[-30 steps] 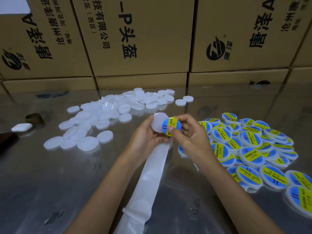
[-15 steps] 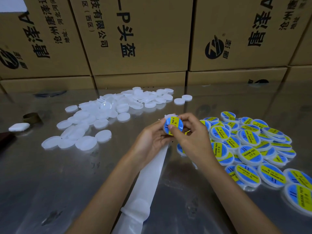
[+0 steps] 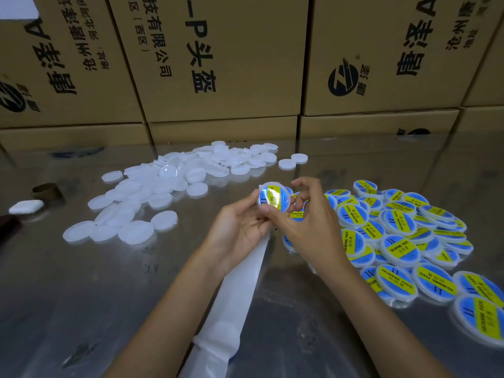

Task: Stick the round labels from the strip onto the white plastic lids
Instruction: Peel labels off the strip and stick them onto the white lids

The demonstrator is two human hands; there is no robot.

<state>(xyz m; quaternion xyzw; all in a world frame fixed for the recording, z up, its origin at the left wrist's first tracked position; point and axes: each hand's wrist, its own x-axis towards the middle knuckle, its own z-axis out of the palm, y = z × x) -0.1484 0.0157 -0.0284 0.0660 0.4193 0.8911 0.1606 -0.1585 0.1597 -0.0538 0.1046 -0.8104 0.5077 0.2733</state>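
a: since a second ago the round label (image 3: 273,198) has gone from the right fingertips onto the white lid (image 3: 275,186), and the two now sit together in the hands.

b: and in the head view, how are the hands posed?

a: the left hand (image 3: 240,227) comes up from the lower middle, palm turned inward, fingers curled round the lid's left edge and underside. the right hand (image 3: 308,227) reaches in from the lower right; its thumb presses the lid's lower rim and its fingers arch loosely above and behind it. both hands are clamped on that one lid, held above the table (image 3: 81,296).

b: which way does it face?

a: its labelled face tilts up toward the camera. the yellow band across the blue label runs roughly up and down, leaning a little to the right.

b: and the strip?

a: the backing strip (image 3: 234,290) hangs from under the left hand and runs down toward the lower edge, its long axis slanting lower-left.

b: the rest?

a: bare white lids (image 3: 152,192) lie scattered to the left and behind. finished labelled lids (image 3: 401,241) are heaped to the right, just beside the right wrist. cardboard boxes (image 3: 218,58) stand along the back.
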